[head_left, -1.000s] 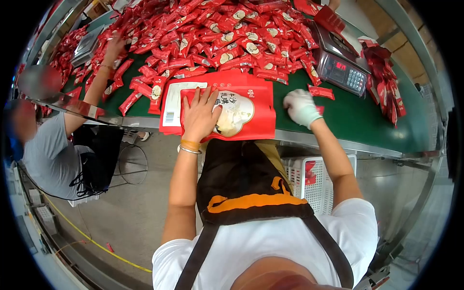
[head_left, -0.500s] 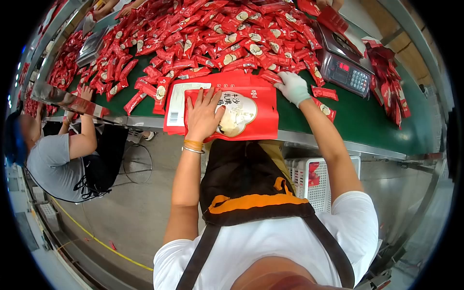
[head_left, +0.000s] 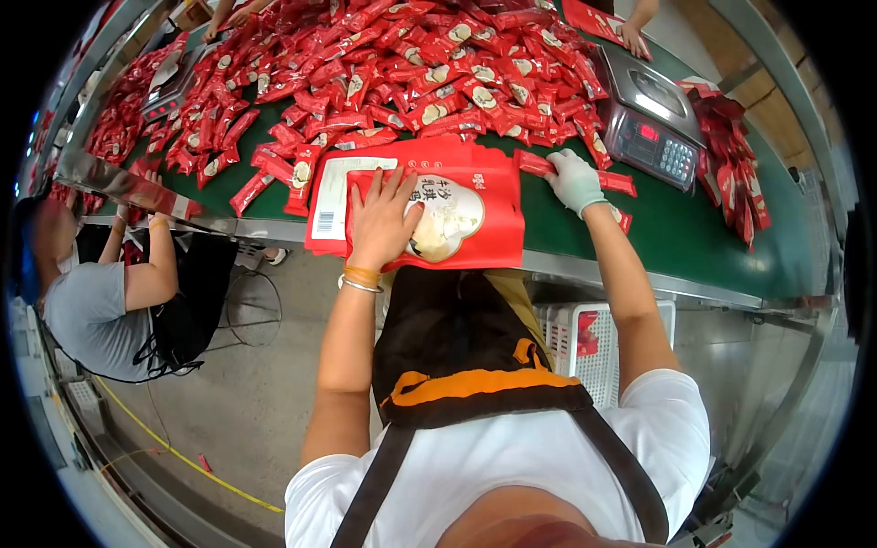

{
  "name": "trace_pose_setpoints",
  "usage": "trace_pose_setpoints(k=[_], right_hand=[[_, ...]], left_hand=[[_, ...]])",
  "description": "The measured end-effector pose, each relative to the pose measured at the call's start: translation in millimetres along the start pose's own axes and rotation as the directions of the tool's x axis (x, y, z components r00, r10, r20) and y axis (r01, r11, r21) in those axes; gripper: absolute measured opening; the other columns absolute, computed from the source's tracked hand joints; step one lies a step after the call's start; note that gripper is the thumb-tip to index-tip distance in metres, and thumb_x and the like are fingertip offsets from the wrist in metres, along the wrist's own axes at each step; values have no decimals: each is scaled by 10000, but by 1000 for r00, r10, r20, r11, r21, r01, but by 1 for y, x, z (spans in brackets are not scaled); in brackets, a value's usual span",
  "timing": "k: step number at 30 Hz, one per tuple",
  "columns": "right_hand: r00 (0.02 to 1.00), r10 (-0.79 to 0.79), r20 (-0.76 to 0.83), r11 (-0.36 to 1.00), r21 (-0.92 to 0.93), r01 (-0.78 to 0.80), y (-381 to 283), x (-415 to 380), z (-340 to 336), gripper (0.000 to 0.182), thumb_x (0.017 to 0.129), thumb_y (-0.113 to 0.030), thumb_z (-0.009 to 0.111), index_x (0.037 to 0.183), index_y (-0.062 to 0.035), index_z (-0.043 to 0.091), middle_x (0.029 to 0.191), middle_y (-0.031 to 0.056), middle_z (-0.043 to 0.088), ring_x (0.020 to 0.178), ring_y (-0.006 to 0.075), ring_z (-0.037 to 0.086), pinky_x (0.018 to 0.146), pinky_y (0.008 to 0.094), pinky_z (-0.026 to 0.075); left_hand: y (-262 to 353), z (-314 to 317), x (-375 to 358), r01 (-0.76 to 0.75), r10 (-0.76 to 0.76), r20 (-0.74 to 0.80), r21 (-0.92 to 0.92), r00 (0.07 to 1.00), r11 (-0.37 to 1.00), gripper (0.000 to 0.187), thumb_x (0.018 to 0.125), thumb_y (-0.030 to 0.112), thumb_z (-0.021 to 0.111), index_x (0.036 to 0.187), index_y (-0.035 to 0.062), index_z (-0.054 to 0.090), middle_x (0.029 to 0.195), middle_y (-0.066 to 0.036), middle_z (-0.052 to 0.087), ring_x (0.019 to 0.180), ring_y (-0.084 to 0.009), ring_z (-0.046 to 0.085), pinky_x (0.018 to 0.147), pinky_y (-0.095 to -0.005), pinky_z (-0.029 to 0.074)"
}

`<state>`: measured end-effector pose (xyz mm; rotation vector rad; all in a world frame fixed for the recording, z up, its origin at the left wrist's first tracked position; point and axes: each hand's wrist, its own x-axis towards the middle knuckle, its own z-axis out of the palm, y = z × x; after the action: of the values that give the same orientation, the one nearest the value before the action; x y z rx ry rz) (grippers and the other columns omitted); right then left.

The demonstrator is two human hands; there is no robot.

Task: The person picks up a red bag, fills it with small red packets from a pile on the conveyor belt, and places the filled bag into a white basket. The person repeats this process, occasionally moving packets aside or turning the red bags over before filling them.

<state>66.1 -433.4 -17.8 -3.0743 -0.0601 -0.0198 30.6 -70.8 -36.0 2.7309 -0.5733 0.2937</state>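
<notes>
My left hand [head_left: 381,219] lies flat with fingers spread on a stack of large red bags [head_left: 475,228] at the near edge of the green table [head_left: 694,237]. The top bag shows a round cream picture. My right hand [head_left: 573,180], in a white glove, rests on the table just right of the bags. Its fingers touch small red packets [head_left: 534,163] lying there. Whether it grips one I cannot tell. A big heap of small red packets [head_left: 411,64] covers the table beyond the bags.
A weighing scale [head_left: 650,117] stands at the far right, with more red bags [head_left: 731,155] piled beside it. A white crate [head_left: 594,342] sits under the table. A seated person in grey [head_left: 91,301] works at the left. Other hands [head_left: 630,32] reach in at the far side.
My right hand went from the table edge up to the packets by the bags, then slid slightly right. My left hand stayed on the bag. The person at the left shifted.
</notes>
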Motion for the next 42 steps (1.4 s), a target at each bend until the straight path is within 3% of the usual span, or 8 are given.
trace_pose_setpoints(k=[4, 10, 16, 20, 26, 31, 38, 42], right_hand=[[915, -68, -398, 961, 220, 168, -7, 43, -7, 499, 834, -232, 691, 1301, -128, 549, 1286, 144, 560, 1120, 350, 584, 933, 441, 493], [939, -163, -302, 986, -12, 167, -10, 85, 14, 417, 817, -194, 693, 1211, -137, 565, 1110, 140, 589, 974, 333, 632, 796, 457, 537], [963, -21, -267, 992, -129, -15, -14, 68, 2, 323, 857, -238, 673, 1143, -109, 595, 1092, 124, 624, 886, 338, 673, 748, 453, 548], [995, 102, -8, 987, -120, -103, -27, 67, -29, 616, 838, -536, 638, 1210, -46, 589, 1258, 192, 561, 1054, 359, 640, 876, 453, 525], [929, 338, -148, 884, 389, -259, -20, 146, -8, 556, 876, -536, 557, 1190, -80, 604, 1188, 218, 636, 1123, 386, 598, 919, 480, 483], [888, 324, -327, 890, 423, -169, -46, 134, -16, 465, 911, -485, 559, 1160, -97, 618, 1095, 208, 671, 1049, 392, 626, 881, 480, 484], [987, 96, -132, 987, 143, -77, -13, 134, -7, 406, 955, -438, 478, 1105, -92, 630, 1075, 236, 658, 1018, 410, 625, 859, 509, 492], [889, 174, -425, 960, 274, -57, -59, 107, -23, 445, 944, -488, 512, 1179, -127, 624, 1177, 203, 601, 993, 412, 632, 846, 493, 509]], left_hand=[[1, -1, 1, 18, -18, 15, -16, 1000, 1000, 545, 937, 394, 519, 1433, 173, 485, 1512, -80, 431, 1433, -347, 315, 1155, -629, 147], [1, -1, 2, 12, -12, -5, -7, 1000, 1000, 545, 929, 394, 529, 1429, 179, 490, 1503, -73, 441, 1432, -339, 318, 1152, -630, 158], [1, 0, 0, 18, -19, -21, -35, 1000, 999, 546, 924, 388, 534, 1425, 175, 495, 1498, -74, 447, 1427, -340, 326, 1155, -627, 156], [2, -1, 1, 43, -43, 0, -45, 999, 998, 548, 923, 389, 535, 1426, 176, 494, 1503, -71, 441, 1429, -338, 322, 1159, -623, 147], [2, -1, 1, 36, -36, 4, -20, 999, 999, 549, 926, 394, 531, 1429, 179, 492, 1517, -60, 426, 1436, -331, 311, 1163, -621, 139], [1, 0, 1, 47, -47, 25, -17, 999, 999, 552, 926, 388, 534, 1441, 200, 473, 1525, -67, 412, 1434, -335, 314, 1155, -608, 169], [1, -2, 0, 44, -44, -4, -39, 999, 998, 546, 921, 392, 540, 1427, 192, 492, 1517, -74, 423, 1428, -331, 324, 1154, -607, 173], [1, -1, 0, 53, -53, -5, -57, 999, 997, 536, 922, 396, 540, 1414, 188, 504, 1512, -77, 428, 1427, -331, 326, 1150, -613, 177]])
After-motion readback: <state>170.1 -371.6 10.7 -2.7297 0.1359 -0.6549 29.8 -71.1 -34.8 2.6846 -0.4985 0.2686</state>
